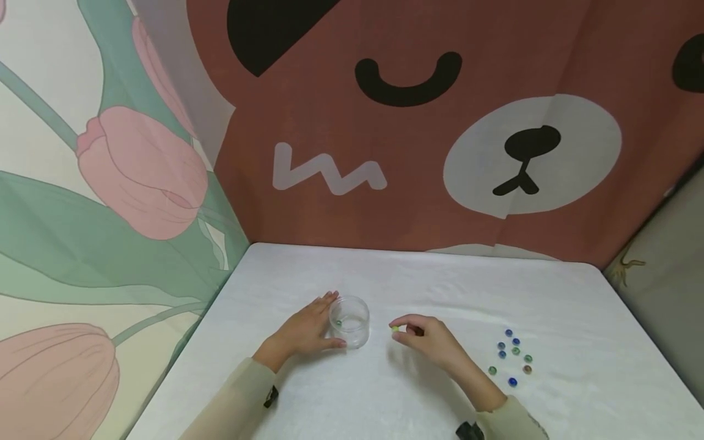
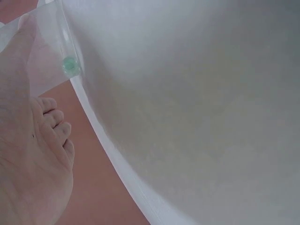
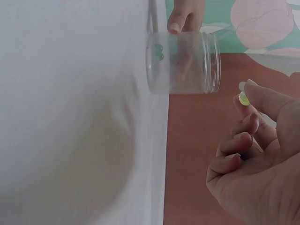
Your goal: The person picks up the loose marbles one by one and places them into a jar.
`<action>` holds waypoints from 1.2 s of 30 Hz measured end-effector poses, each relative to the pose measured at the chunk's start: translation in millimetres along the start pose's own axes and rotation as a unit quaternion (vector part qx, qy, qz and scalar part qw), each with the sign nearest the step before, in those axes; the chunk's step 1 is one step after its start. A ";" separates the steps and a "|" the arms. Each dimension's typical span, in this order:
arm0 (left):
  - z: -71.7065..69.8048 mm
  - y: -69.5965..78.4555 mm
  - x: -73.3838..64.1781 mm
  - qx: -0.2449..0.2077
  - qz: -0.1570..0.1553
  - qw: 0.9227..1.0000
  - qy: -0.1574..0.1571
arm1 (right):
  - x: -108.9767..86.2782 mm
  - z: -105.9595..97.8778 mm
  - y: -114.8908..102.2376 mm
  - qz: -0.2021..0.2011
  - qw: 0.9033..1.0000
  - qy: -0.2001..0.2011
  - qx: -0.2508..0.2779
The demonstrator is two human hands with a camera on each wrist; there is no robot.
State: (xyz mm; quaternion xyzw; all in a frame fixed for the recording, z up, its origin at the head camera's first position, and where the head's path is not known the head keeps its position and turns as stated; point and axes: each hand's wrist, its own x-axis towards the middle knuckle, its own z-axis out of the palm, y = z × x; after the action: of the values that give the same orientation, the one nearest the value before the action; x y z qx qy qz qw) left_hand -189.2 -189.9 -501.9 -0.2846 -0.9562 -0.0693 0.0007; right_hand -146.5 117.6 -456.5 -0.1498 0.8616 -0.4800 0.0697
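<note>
A clear, open-topped plastic jar [image 1: 351, 333] stands upright on the table. My left hand [image 1: 309, 327] holds its left side, thumb toward the near side and fingers toward the far side. Low inside the jar shows a green glass marble [image 2: 71, 66]. To the right of the jar, raised above the cloth, my right hand [image 1: 431, 341] pinches a yellow glass marble [image 3: 243, 98] between thumb and index finger. Its other fingers are curled in toward the palm in the right wrist view.
Several loose glass marbles, blue, green and one brownish, lie scattered at the right; among them are a blue marble [image 1: 513, 382] and a brownish marble [image 1: 527, 370]. A white cloth [image 1: 308, 403] covers the table. Printed curtains hang behind and at the left.
</note>
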 end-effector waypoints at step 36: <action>-5.4 4.5 -2.1 -0.017 -0.007 1.000 -0.007 | 52.9 51.3 -27.1 -0.033 0.998 -0.001 0.049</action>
State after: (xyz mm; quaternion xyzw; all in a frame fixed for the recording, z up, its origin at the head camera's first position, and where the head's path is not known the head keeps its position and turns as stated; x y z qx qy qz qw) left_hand -185.1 -188.0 -496.1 -0.2783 -0.9568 -0.0837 -0.0114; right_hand -177.7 45.7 -459.4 -0.1755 0.8313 -0.5237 0.0621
